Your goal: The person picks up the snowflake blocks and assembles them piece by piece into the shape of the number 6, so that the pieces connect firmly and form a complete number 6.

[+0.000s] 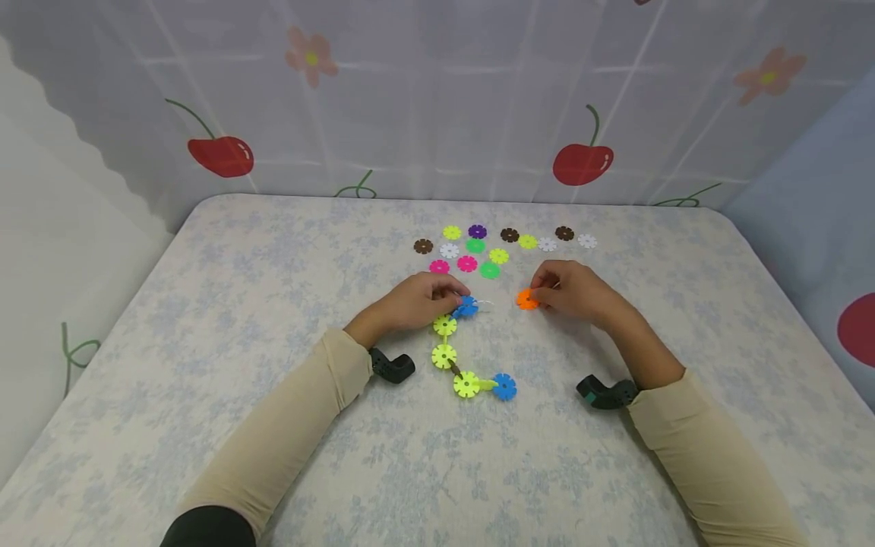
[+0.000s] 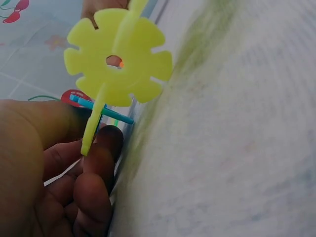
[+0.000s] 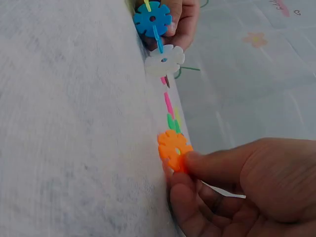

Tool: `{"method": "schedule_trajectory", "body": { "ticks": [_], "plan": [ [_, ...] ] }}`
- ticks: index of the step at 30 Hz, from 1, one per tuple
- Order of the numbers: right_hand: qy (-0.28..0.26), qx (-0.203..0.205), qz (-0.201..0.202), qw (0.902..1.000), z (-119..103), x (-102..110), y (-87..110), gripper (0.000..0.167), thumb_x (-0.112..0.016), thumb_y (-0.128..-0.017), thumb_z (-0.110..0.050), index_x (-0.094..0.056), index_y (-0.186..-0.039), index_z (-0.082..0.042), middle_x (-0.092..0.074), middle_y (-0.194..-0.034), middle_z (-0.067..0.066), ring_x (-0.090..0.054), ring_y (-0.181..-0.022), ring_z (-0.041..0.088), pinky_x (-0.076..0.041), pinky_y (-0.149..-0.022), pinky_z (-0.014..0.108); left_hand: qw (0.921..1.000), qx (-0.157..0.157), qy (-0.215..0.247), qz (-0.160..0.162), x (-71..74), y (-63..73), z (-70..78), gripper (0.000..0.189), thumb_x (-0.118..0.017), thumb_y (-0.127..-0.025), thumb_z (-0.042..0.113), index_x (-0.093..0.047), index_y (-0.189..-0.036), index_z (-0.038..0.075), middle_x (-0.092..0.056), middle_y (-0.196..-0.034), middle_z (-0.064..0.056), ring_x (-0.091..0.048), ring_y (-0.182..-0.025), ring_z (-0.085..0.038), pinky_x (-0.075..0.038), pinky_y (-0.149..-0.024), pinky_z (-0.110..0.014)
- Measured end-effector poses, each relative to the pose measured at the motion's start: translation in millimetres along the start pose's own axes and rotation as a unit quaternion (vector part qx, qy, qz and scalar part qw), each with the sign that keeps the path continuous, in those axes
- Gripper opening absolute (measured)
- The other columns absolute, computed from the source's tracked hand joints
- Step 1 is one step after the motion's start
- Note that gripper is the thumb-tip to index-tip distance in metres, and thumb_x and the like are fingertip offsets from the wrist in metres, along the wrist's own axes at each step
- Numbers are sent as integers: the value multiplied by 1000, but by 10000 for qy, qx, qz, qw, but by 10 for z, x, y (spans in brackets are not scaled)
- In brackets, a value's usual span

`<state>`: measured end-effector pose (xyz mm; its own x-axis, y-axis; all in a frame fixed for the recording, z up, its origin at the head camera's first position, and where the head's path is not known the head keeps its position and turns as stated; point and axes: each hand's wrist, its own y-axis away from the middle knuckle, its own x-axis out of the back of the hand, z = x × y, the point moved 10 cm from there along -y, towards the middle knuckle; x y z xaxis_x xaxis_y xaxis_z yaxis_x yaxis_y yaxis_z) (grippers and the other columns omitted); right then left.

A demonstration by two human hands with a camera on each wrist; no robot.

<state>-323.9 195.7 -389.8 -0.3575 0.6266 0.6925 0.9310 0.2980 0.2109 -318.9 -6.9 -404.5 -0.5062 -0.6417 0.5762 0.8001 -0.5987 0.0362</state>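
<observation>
**Inspection of Surroundings**

Bench (image 1: 383, 479): pale covering with blue-grey floral pattern; far corners rounded. Rear: a grey-white sheet (image 1: 437, 99) stands directly behind the far edge, glossy, with pale straight crease lines. Print noted: left cherry (image 1: 221, 156), right cherry (image 1: 582, 165), left orange flower (image 1: 311, 56), right orange flower (image 1: 769, 77). Left side: whitish panel (image 1: 75, 228) with green looped line (image 1: 78, 357). Right side: pale blue panel (image 1: 800, 175), red patch (image 1: 860, 330) at frame edge. Lighting: soft.

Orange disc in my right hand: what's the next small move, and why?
Perhaps bring the orange notched disc toward the white disc ending the chain: the right hand holds the orange one apart from it, while the left hand grips the neighbouring blue disc.
</observation>
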Motion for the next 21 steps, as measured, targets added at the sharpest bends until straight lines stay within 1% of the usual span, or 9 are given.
{"method": "schedule_trajectory", "body": {
  "ticks": [2,5,7,9,11,13,21],
  "plan": [
    [-708,59,-354,9968,-39,-100,6,11,-65,-99,-7,-62,-106,1,-63,-96,15,-61,-82,26,-55,-73,30,10000,0,3,-16,-4,-1,-4,23,-61,-103,16,-71,-122,10,-66,-96,0,-57,-84,-18,-48,-75,-30],
    [-1684,-16,-738,9830,-74,-236,10,16,-65,-100,-6,-62,-113,3,-63,-99,18,-65,-80,25,-58,-76,30,10000,5,50,-39,-10,-5,-8,23,-61,-103,15,-71,-123,10,-66,-96,-1,-57,-84,-19,-48,-74,-30],
    [-2083,-42,-845,9744,-89,-294,5,19,-64,-100,-5,-62,-116,5,-63,-102,18,-67,-81,24,-59,-78,32,9999,20,91,-49,-14,-10,-14,23,-61,-103,15,-71,-124,10,-66,-96,-1,-57,-84,-19,-47,-73,-29],
    [-2351,-140,-852,9681,-79,-329,-3,19,-64,-100,-4,-62,-115,7,-64,-103,18,-68,-82,23,-58,-79,33,9999,34,143,-58,-17,-14,-18,24,-61,-102,14,-71,-124,10,-66,-95,-1,-58,-83,-19,-47,-73,-29],
    [-2497,-191,-856,9643,-72,-351,-9,19,-63,-100,-3,-61,-115,9,-65,-105,18,-68,-82,22,-58,-80,33,9998,58,169,-63,-21,-16,-25,24,-61,-102,14,-71,-124,11,-66,-94,-1,-58,-82,-20,-48,-72,-29],
    [-2556,-225,-841,9629,-65,-364,-14,18,-62,-100,-2,-60,-114,10,-65,-105,18,-68,-82,21,-58,-80,32,9998,76,191,-69,-23,-15,-26,24,-62,-102,14,-71,-124,11,-67,-94,-2,-58,-82,-20,-48,-73,-29],
    [-2535,-493,-819,9626,-30,-426,-25,18,-64,-99,-2,-57,-112,9,-67,-98,18,-69,-79,20,-59,-76,32,9998,67,172,-81,-18,-10,-11,23,-62,-102,13,-71,-124,10,-66,-93,-2,-57,-81,-19,-47,-73,-29]
  ]
}}
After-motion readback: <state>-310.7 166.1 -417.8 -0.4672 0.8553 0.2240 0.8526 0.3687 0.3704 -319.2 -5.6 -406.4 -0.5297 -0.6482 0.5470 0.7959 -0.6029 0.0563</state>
